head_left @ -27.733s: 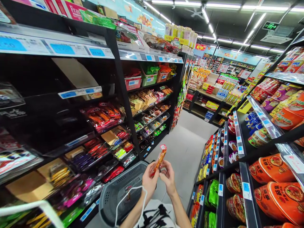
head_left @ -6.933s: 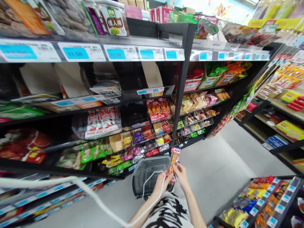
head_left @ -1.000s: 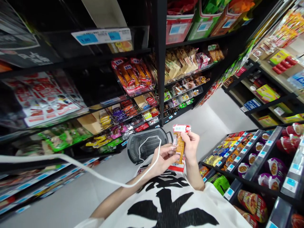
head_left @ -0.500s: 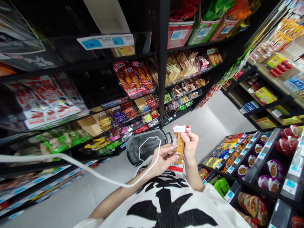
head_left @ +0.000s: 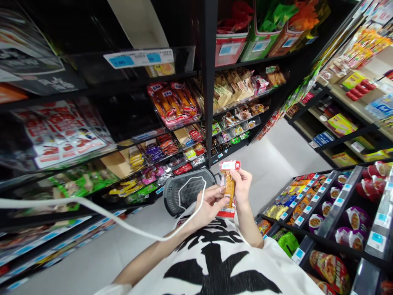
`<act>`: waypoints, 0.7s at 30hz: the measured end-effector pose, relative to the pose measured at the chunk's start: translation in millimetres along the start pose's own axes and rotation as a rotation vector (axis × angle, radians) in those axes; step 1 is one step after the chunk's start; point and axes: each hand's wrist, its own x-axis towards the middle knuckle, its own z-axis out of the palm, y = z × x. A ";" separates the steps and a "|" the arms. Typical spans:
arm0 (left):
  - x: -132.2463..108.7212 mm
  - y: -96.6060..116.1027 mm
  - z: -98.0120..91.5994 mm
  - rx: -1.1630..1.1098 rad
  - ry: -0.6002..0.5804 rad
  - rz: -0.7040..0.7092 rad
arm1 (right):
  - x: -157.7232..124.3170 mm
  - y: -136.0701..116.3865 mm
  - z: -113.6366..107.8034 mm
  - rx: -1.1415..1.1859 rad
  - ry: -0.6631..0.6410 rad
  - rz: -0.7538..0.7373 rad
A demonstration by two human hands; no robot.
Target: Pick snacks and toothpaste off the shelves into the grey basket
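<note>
In front of my chest I hold a snack packet (head_left: 229, 186), clear plastic with red ends and a brown, ridged food strip inside. My right hand (head_left: 241, 186) pinches its upper right side, just below the white label. My left hand (head_left: 211, 205) has its fingers closed on the packet's lower left side. Below and left of the packet, a dark grey shopping basket (head_left: 172, 192) sits near the shelf. A white cable (head_left: 123, 225) runs from the left edge across the view, passing in front of my left forearm.
Dark shelves (head_left: 209, 102) with bagged snacks stand in front and to the left. Similar red snack packets (head_left: 175, 102) fill one tray. To the right are racks with instant noodle cups (head_left: 354, 217). Grey floor (head_left: 270, 151) runs between the shelves.
Both hands and the packet have shifted slightly left in the view. The grip looks the same, and the basket stays where it was.
</note>
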 end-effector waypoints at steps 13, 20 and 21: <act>-3.0 -8.0 2.4 0.011 0.040 -0.017 | 1.7 9.7 -2.3 0.047 -0.014 0.037; -0.1 -11.4 6.0 -0.028 0.070 -0.058 | 5.4 12.3 -4.7 0.054 0.003 0.041; 1.1 -11.3 6.0 -0.036 0.053 -0.083 | 6.4 13.9 -5.3 0.048 0.020 0.042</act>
